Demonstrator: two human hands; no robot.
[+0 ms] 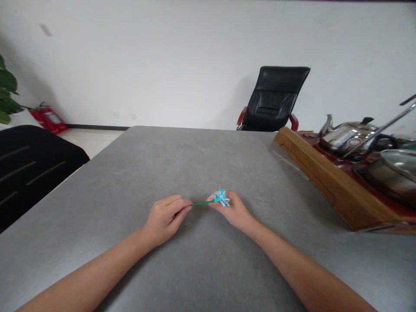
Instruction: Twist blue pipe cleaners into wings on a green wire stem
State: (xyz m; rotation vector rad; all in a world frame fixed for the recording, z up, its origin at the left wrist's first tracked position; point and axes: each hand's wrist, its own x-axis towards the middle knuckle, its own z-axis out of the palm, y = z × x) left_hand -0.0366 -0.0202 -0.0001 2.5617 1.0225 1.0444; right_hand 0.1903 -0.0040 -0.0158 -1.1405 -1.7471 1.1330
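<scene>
My left hand [169, 216] is closed in a pinch on the end of a thin green stem [203, 203]. At the stem's other end is a small light-blue and white flower head [221, 197] with several narrow, shiny petals, so the whole looks like a handmade craft flower. Closed around the base of the flower head is my right hand [235, 212]; the blooms partly cover its fingertips. The flower lies nearly level between both hands, just above the grey table [201, 160].
On the right, a brown wooden tea tray [312, 173] carries a steel kettle [347, 136] and a steel pot [394, 173]. A black chair [276, 97] stands behind the table, another black chair [35, 164] at left. Red fire extinguishers [48, 119] and a plant [7, 86] are beyond.
</scene>
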